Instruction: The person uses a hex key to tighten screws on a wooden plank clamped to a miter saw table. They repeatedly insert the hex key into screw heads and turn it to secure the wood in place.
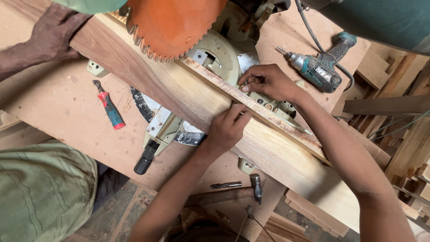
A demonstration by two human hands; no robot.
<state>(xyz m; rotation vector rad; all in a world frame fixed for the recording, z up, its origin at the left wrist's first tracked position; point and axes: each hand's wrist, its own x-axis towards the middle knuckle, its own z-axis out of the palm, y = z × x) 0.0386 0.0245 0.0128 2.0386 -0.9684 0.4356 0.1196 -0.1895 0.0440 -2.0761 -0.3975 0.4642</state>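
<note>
One long wooden plank (277,148) lies diagonally across mitre saw base (215,58), under orange blade guard (174,22). Co-worker's hand (53,33) presses plank's far end flat. My left hand (228,127) rests on plank face, fingers curled together, fingertips at its back edge. My right hand (268,80) sits beyond plank on saw fence, pinching small item I cannot identify. Step in hand, by my judgement: positioning plank for cut; next move calls for steady hold, fingers clear of blade. Cordless drill (320,67), red-handled screwdriver (109,110), hammer (256,187), drill bit (226,184) lie on bench.
</note>
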